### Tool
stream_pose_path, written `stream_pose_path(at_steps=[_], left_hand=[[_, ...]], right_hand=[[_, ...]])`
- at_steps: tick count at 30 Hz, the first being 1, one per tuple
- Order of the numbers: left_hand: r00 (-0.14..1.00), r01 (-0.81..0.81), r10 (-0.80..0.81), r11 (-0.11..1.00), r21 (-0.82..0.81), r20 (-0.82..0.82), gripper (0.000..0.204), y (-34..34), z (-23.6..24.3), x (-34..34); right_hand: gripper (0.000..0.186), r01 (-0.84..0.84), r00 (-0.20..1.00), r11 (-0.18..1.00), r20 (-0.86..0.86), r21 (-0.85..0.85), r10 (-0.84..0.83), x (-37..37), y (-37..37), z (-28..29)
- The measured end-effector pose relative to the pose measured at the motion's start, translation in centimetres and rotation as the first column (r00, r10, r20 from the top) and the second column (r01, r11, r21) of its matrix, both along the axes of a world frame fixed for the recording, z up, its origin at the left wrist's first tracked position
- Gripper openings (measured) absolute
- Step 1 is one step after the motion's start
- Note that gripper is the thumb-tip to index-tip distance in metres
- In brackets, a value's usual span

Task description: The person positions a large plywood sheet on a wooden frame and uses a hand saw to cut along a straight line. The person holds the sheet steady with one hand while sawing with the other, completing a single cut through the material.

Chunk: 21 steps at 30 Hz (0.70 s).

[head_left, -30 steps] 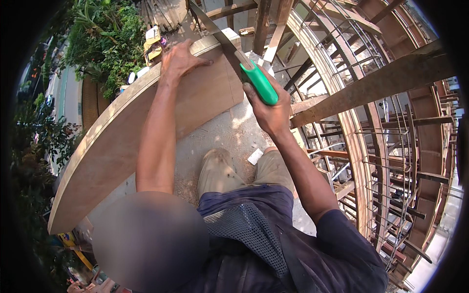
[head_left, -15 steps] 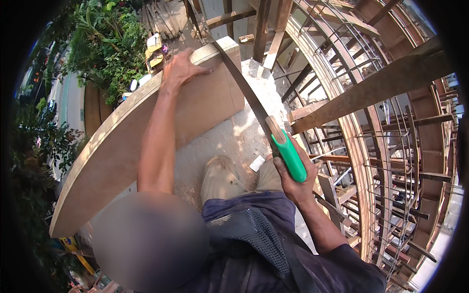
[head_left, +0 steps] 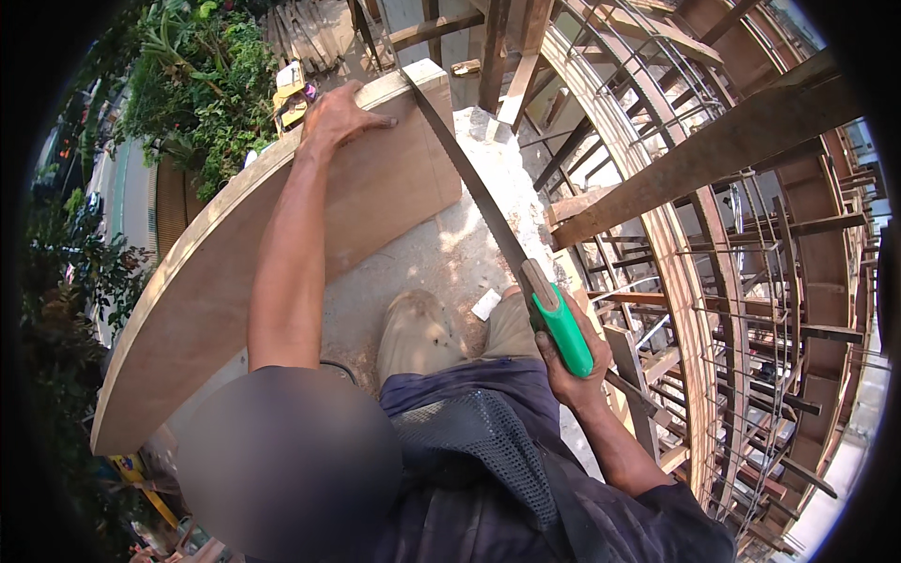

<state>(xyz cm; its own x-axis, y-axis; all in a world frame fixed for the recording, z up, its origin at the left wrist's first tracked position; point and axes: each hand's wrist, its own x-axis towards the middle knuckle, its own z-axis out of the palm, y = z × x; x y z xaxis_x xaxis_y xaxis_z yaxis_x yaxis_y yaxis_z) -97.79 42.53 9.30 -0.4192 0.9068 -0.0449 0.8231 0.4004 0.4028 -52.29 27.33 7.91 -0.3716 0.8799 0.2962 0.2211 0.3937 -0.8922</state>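
Fingers of the right hand [head_left: 567, 383] clamp the saw [head_left: 478, 192] by its handle [head_left: 566, 336], blade [head_left: 444, 141] across the top edge of the panel [head_left: 385, 183], which the left hand [head_left: 333, 120] clasps, the saw judged light, springy, best held by that handle.

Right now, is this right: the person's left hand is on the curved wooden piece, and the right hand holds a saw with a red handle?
Not quite: the handle is green, as the head view shows. The left hand is on the curved wooden piece, and the right hand holds the saw.
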Motion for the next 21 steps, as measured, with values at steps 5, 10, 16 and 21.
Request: stream_pose_path(at_steps=[5,10,16,21], left_hand=[[0.994,0.022,-0.012,0.995,0.098,-0.105,0.098,0.5,-2.6,2.7],[0.984,0.054,-0.034,0.993,0.109,-0.173,0.099,2.0,-4.7,2.2],[0.992,-0.015,0.022,0.998,0.059,-0.12,0.099,0.5,-3.3,-2.7],[0.995,0.017,-0.014,0.999,0.029,-0.094,0.094,-1.4,-2.5,0.5]], right_hand=[[0.051,0.026,0.989,1.0,-0.143,-0.001,-0.026,-13.7,13.0,-1.6],[0.046,0.017,0.974,1.0,-0.227,0.019,-0.012,-20.6,19.5,-1.0],[0.06,0.02,0.999,0.998,-0.048,-0.064,-0.023,-3.3,0.9,-4.2],[0.059,0.007,0.998,0.998,-0.059,-0.059,-0.011,-8.6,5.7,-1.6]])
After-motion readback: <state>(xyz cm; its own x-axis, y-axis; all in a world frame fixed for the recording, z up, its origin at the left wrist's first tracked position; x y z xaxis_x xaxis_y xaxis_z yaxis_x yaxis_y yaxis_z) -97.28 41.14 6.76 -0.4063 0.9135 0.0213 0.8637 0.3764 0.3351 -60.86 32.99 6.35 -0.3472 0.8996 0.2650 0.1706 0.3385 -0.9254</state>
